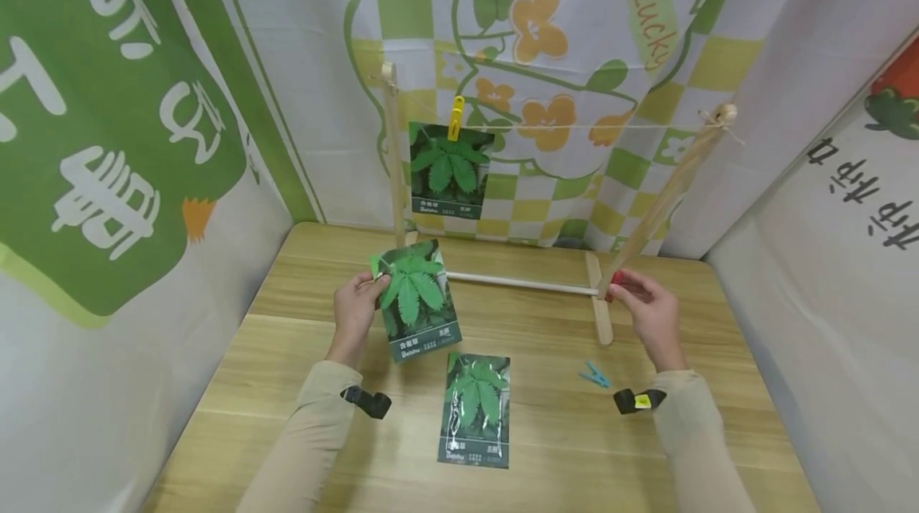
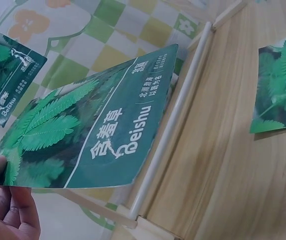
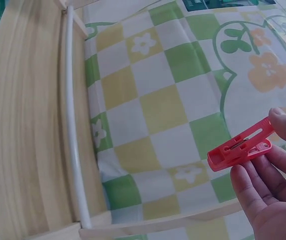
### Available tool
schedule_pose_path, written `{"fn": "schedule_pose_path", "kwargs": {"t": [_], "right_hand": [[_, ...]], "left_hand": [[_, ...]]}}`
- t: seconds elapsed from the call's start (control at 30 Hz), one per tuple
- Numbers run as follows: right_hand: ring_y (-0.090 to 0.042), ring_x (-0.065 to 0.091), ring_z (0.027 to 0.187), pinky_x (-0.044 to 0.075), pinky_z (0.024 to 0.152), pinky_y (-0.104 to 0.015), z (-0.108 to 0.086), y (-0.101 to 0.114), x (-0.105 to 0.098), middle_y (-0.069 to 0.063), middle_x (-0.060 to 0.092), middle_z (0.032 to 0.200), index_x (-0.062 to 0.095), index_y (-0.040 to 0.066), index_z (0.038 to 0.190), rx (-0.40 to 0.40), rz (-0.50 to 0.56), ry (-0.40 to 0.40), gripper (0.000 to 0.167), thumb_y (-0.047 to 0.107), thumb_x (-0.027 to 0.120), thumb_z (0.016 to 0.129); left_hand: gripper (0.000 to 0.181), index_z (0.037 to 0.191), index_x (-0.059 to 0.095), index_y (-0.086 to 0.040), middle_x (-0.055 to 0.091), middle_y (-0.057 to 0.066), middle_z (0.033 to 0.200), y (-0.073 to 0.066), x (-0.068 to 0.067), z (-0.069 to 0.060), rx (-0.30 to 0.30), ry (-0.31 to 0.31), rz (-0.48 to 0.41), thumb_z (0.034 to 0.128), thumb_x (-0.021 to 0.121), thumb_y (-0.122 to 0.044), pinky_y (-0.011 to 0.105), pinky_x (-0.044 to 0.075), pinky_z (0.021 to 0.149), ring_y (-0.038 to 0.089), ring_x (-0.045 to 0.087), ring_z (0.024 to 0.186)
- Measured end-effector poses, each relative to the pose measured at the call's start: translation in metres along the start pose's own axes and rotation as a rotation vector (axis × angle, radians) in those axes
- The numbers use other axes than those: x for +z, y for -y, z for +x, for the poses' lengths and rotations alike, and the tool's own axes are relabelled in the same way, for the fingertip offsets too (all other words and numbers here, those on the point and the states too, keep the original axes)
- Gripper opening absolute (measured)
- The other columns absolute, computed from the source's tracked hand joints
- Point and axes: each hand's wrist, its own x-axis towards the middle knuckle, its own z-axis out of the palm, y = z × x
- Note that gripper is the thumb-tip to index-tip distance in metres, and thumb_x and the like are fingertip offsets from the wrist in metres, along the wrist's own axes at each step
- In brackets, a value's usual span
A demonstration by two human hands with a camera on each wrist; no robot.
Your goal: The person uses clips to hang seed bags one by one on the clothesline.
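Now in hand: apparently readying another packet for the string (image 1: 617,127), packet and clip held well apart.
Left hand (image 1: 356,305): pinches the held packet (image 1: 424,313) by its left edge, thumb on the printed face, the packet tilted above the table (image 1: 287,385).
Right hand (image 1: 652,309): grips the red clip (image 3: 220,157) between thumb and fingers near the foot of the right post (image 1: 668,186); whether clip and wood touch, I can't tell.
String: bears the hung packet (image 1: 448,178) toward its left end, under a yellow clip (image 1: 455,118).
Table: carries a flat-lying packet (image 1: 476,409) and, to its right, a blue clip (image 1: 595,375).
Next move: seems to call for raising the held packet's top edge to the string, then squeezing the red clip over both.
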Motion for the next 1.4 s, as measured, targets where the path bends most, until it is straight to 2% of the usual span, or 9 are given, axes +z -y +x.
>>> {"fn": "schedule_pose_path", "kwargs": {"t": [0.27, 0.47, 0.67, 0.77, 0.97, 1.13, 1.23, 1.4], "right_hand": [[0.006, 0.062, 0.087, 0.051, 0.077, -0.007, 0.006, 0.012, -0.004, 0.024, 0.065, 0.091, 0.063, -0.007, 0.120, -0.029, 0.038, -0.007, 0.040, 0.012, 0.075, 0.086], [0.002, 0.065, 0.086, 0.053, 0.076, -0.009, 0.018, 0.029, -0.004, 0.016, 0.067, 0.094, 0.065, -0.010, 0.115, -0.123, 0.123, -0.026, 0.035, 0.003, 0.075, 0.084], [0.003, 0.066, 0.088, 0.052, 0.079, -0.009, 0.023, 0.041, -0.002, 0.016, 0.066, 0.096, 0.066, -0.007, 0.116, -0.160, 0.093, -0.019, 0.037, 0.007, 0.076, 0.084], [0.002, 0.066, 0.087, 0.053, 0.078, -0.009, 0.025, 0.046, -0.001, 0.014, 0.066, 0.097, 0.065, -0.008, 0.116, -0.172, 0.108, -0.010, 0.036, 0.007, 0.075, 0.085], [0.000, 0.066, 0.084, 0.053, 0.076, -0.010, 0.031, 0.059, -0.001, 0.013, 0.068, 0.095, 0.066, -0.010, 0.113, -0.222, 0.141, -0.001, 0.034, 0.002, 0.075, 0.083], [-0.001, 0.067, 0.087, 0.053, 0.077, -0.010, 0.039, 0.073, -0.005, 0.011, 0.069, 0.098, 0.067, -0.008, 0.112, -0.264, 0.180, 0.020, 0.032, 0.002, 0.075, 0.083], [-0.001, 0.066, 0.088, 0.053, 0.077, -0.010, 0.042, 0.081, -0.007, 0.011, 0.068, 0.099, 0.068, -0.005, 0.112, -0.285, 0.162, 0.019, 0.031, 0.004, 0.075, 0.083], [-0.001, 0.067, 0.088, 0.054, 0.076, -0.011, 0.045, 0.091, -0.009, 0.011, 0.069, 0.099, 0.069, -0.003, 0.111, -0.294, 0.137, 0.023, 0.029, 0.005, 0.075, 0.084]], "left_hand": [[0.028, 0.110, 0.060, 0.001, 0.067, -0.015, 0.076, -0.003, 0.004, 0.001, 0.009, 0.027, -0.011, 0.0926, 0.067, -0.019, 0.017, 0.054, 0.069, 0.000, 0.064, 0.069], [0.031, 0.115, 0.059, 0.003, 0.066, -0.014, 0.075, -0.010, 0.008, 0.000, 0.039, 0.025, -0.008, 0.0920, 0.067, -0.017, 0.017, 0.054, 0.068, 0.001, 0.063, 0.068], [0.040, 0.122, 0.056, 0.005, 0.067, -0.008, 0.082, -0.018, 0.011, -0.001, 0.046, 0.035, -0.019, 0.0918, 0.068, -0.018, 0.020, 0.056, 0.075, 0.002, 0.065, 0.071], [0.039, 0.121, 0.057, 0.004, 0.068, -0.007, 0.082, -0.022, 0.013, 0.000, 0.057, 0.043, -0.012, 0.0919, 0.068, -0.020, 0.022, 0.056, 0.077, 0.003, 0.065, 0.072], [0.035, 0.118, 0.059, 0.003, 0.069, -0.008, 0.080, -0.032, 0.018, 0.000, 0.097, 0.055, -0.010, 0.0918, 0.068, -0.019, 0.020, 0.055, 0.073, 0.003, 0.066, 0.070], [0.031, 0.114, 0.060, 0.004, 0.068, -0.011, 0.075, -0.040, 0.021, -0.001, 0.131, 0.062, -0.040, 0.0913, 0.068, -0.015, 0.019, 0.056, 0.072, 0.003, 0.066, 0.068], [0.029, 0.112, 0.060, 0.004, 0.068, -0.011, 0.076, -0.047, 0.023, -0.001, 0.152, 0.057, -0.037, 0.0911, 0.068, -0.015, 0.019, 0.056, 0.071, 0.003, 0.066, 0.068], [0.027, 0.110, 0.061, 0.002, 0.070, -0.007, 0.082, -0.058, 0.028, -0.002, 0.154, 0.064, -0.023, 0.0907, 0.069, -0.015, 0.020, 0.057, 0.073, 0.004, 0.066, 0.070]]}}
